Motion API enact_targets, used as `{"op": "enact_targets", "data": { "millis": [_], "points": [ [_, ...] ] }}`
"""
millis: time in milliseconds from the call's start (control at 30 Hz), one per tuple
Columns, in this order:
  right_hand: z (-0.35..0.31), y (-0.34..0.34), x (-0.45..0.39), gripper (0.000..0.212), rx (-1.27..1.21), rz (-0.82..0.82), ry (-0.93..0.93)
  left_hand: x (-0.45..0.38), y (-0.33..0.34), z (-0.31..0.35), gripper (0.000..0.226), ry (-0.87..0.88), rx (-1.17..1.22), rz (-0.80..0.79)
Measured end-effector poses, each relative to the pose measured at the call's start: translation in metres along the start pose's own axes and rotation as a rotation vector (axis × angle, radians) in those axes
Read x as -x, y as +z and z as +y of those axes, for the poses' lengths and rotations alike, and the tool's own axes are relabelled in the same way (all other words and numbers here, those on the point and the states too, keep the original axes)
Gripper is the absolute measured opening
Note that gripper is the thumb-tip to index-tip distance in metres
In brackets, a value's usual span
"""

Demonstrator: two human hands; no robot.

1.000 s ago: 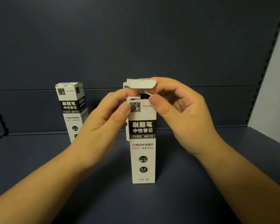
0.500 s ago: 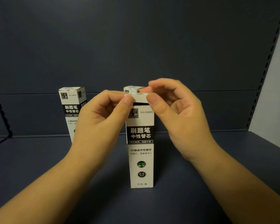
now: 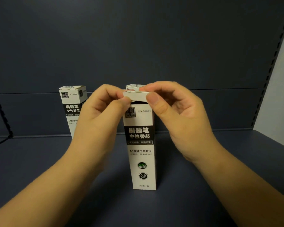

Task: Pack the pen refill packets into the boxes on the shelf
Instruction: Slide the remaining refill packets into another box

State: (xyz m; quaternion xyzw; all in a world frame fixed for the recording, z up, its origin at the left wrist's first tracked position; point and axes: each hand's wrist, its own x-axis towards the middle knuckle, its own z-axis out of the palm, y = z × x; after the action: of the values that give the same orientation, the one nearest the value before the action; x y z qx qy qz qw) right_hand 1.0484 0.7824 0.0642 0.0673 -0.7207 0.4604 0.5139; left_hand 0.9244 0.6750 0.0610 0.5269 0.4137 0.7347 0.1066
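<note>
So you're pinching the thin white cardboard top flap [image 3: 136,96] of the front box [image 3: 141,145] with both hands: left hand [image 3: 103,112] nipping its left end, right hand [image 3: 175,110] gripping its right end, thumb in front. That tall, slim, matte carton is standing upright on the dark blue shelf [image 3: 203,169]. Two matching boxes are standing further back, one [image 3: 72,105] on the left, one [image 3: 133,87] peeking out directly behind.

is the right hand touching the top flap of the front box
Touching: the head view shows the right hand pinching the top flap of the front box between thumb and fingers.
</note>
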Motion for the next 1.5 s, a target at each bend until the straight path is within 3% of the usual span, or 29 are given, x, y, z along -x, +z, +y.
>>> {"op": "enact_targets", "data": {
  "millis": [167,667,1167,1333,1500],
  "points": [
    [-0.001,0.001,-0.001,0.018,-0.028,-0.005,0.002,0.001,-0.001,0.0,0.018,-0.007,0.072,-0.056],
    [-0.002,0.002,-0.001,0.028,-0.091,0.024,0.056,0.001,-0.004,-0.003,0.011,0.047,0.043,-0.093],
    [0.005,-0.002,0.003,0.01,0.084,-0.058,-0.084,0.0,-0.009,-0.009,0.007,0.156,-0.075,-0.113],
    [0.009,-0.008,0.002,0.01,0.245,-0.091,-0.175,0.002,-0.012,-0.011,0.021,0.163,-0.176,-0.17],
    [0.013,-0.017,0.004,0.029,0.329,-0.115,-0.158,0.002,-0.019,-0.016,0.061,0.029,-0.269,-0.283]
  ]
}}
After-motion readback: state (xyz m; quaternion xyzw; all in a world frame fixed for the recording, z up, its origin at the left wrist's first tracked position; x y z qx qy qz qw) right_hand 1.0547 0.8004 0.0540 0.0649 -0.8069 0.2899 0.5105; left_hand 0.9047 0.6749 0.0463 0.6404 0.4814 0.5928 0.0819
